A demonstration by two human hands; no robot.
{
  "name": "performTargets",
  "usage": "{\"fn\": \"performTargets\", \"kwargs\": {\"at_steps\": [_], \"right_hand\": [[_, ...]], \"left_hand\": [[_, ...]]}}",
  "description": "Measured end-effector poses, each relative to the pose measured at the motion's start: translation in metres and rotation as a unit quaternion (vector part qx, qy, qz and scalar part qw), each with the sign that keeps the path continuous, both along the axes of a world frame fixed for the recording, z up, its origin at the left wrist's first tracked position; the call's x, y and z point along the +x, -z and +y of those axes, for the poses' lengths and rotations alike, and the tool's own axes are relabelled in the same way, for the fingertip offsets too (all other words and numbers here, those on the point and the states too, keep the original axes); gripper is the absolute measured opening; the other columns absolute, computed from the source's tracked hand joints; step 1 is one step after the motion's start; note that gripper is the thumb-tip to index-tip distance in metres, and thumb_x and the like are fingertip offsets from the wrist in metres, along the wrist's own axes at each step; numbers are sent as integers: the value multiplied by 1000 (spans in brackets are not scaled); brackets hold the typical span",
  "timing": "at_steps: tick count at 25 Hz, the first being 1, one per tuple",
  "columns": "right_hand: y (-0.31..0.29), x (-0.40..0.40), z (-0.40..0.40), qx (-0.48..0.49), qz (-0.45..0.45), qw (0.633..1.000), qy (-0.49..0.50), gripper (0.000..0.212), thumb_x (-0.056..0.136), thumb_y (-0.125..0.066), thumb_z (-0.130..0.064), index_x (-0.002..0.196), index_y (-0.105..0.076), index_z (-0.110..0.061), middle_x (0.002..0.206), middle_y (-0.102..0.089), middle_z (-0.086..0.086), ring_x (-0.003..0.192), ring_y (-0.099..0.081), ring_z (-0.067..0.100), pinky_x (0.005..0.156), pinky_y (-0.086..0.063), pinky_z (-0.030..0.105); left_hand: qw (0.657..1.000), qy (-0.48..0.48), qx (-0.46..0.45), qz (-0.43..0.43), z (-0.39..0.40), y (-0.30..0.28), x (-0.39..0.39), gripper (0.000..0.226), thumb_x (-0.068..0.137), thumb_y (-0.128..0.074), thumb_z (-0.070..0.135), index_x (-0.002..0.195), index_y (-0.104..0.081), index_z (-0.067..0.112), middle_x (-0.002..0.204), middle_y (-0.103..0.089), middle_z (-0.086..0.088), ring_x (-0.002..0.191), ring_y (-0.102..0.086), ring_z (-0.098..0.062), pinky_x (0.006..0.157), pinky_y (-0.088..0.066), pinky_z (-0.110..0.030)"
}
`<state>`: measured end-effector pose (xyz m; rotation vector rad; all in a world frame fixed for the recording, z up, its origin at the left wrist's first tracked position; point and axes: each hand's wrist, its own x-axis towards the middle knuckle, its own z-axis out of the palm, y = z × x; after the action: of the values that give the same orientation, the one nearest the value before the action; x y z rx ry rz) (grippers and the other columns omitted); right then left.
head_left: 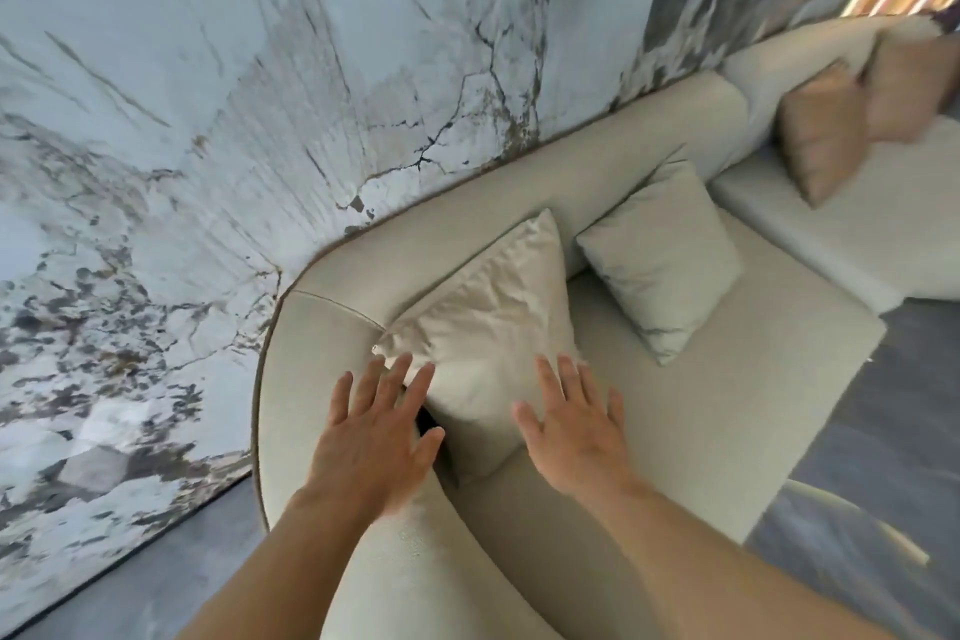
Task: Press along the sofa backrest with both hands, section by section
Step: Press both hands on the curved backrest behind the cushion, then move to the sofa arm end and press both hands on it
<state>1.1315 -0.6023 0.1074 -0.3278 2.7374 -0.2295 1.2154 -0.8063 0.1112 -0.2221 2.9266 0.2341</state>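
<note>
A cream sofa curves along a marble wall; its backrest [467, 218] runs from the rounded end at lower left up toward the upper right. My left hand [371, 437] is flat with fingers spread over the rounded end of the backrest, beside a shiny cream cushion [493, 327]. My right hand [576, 431] is also flat with spread fingers, over the lower edge of that cushion and the seat [701, 405]. Neither hand holds anything. Whether the palms touch the fabric I cannot tell.
A pale grey cushion [660, 255] leans on the backrest further right, and two tan cushions [826, 135] lie beyond it. The marble wall [260, 94] stands close behind the sofa. Dark floor [893, 431] lies at right and lower left.
</note>
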Motion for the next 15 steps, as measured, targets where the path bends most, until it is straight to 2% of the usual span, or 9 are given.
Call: {"fn": "performTargets", "kwargs": {"at_steps": [7, 15], "right_hand": [[-22, 53, 20, -26, 14, 995, 92, 66, 97, -16, -57, 153, 6, -28, 163, 6, -2, 149, 8, 21, 117, 5, 50], [-24, 92, 47, -45, -4, 987, 154, 67, 96, -12, -58, 153, 8, -28, 163, 13, -2, 148, 15, 21, 117, 10, 50]], "left_hand": [[995, 96, -3, 29, 16, -29, 4, 67, 95, -16, 59, 151, 12, 36, 162, 13, 8, 147, 18, -17, 117, 14, -40], [989, 136, -32, 42, 27, -50, 19, 66, 96, -15, 57, 151, 11, 35, 163, 11, 8, 148, 16, -17, 119, 9, -40]]}}
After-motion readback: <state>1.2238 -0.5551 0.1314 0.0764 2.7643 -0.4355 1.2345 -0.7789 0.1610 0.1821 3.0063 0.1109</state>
